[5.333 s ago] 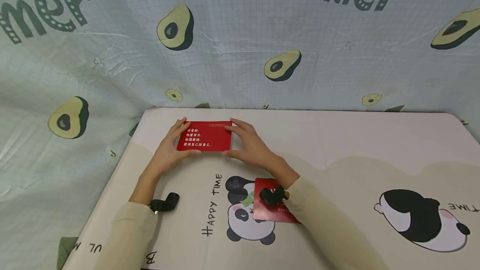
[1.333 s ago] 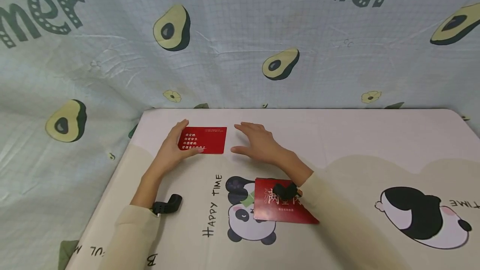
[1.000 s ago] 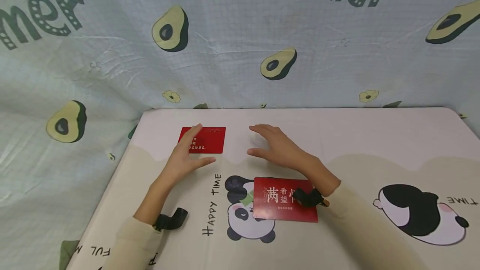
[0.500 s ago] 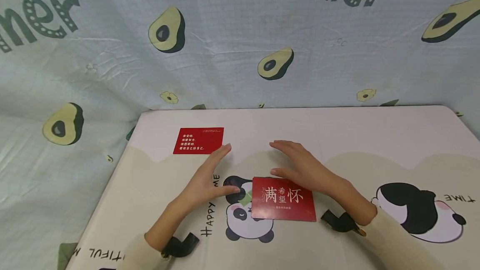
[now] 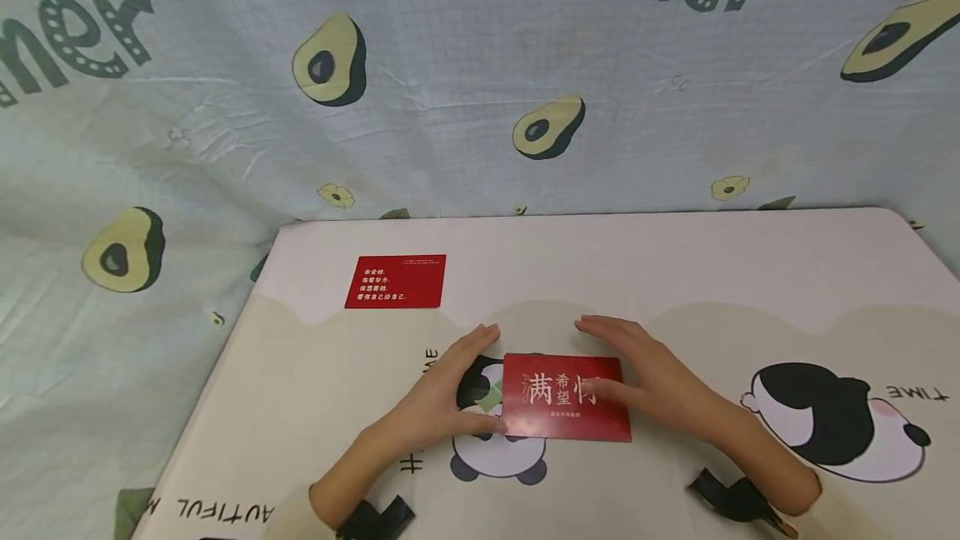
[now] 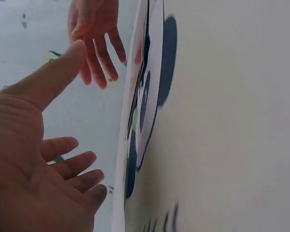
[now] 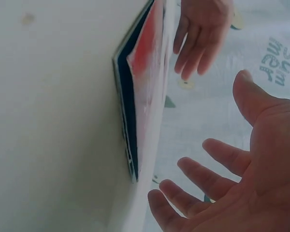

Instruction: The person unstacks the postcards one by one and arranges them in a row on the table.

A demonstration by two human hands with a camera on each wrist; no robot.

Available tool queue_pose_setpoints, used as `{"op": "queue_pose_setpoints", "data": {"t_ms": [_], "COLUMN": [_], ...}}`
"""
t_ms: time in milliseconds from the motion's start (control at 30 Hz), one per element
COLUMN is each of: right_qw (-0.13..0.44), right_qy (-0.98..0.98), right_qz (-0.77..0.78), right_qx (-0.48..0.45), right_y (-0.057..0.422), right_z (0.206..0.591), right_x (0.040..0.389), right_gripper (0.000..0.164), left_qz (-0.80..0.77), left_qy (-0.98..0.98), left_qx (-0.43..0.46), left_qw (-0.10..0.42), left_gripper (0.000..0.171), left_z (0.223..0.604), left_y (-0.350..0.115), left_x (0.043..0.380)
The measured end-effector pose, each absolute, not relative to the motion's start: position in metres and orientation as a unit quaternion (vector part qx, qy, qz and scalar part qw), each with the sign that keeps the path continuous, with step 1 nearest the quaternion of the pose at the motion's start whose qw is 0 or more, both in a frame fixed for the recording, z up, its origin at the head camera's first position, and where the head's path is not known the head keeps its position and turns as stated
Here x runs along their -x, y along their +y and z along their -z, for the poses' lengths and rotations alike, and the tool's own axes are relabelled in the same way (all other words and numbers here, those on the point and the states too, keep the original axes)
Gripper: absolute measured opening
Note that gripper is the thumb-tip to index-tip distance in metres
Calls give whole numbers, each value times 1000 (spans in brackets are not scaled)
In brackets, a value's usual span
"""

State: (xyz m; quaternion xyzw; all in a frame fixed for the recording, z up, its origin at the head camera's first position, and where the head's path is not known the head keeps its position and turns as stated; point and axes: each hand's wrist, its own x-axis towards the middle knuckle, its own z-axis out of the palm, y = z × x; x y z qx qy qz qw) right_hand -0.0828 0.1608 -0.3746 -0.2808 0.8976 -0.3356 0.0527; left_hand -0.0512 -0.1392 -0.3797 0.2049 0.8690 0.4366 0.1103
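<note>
A red card [image 5: 566,423] with large white characters lies over the printed panda, in front of the person. In the right wrist view this card [image 7: 150,58] shows a dark layer under its red top, slightly parted at one corner. The left hand [image 5: 450,394] is at the card's left edge, thumb tip right by its lower left corner, fingers spread. Over the card's right part hovers the thumb of the right hand [image 5: 652,373], with its other fingers stretched past the top right corner. Both palms face each other, holding nothing. Another red card [image 5: 397,282] lies farther back left.
The table cover [image 5: 750,273] bears printed animals and lettering, with a printed dog [image 5: 840,423] at right. Behind the table's far edge hangs a pale sheet [image 5: 450,23] with avocado prints. Black wrist cameras [image 5: 738,498] sit on both wrists.
Earlier both hands were at the far-left card. They have left it lying flat and moved toward the person and rightward, to either side of the nearer red card, which has stayed in place.
</note>
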Motion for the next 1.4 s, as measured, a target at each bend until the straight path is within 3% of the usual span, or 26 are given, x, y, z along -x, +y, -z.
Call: {"op": "queue_pose_setpoints", "data": {"t_ms": [200,733,1400], "right_qw": [50,45,51], "right_qy": [894,901,906], "right_qz": [338,307,281], "right_qx": [290,305,313], "right_y": [171,190,188], "right_z": [377,392,395], "right_x": [70,55,54], "right_gripper": [73,90,87], "left_qz": [-442,-379,-366], "left_qy": [859,884,891], "left_qx": [-226,-259,-259], "left_qw": [125,88,69], "left_gripper": [98,98,96], "left_z": [390,402,405], "left_y": [-130,-126,-127], "left_x": [44,41,42]}}
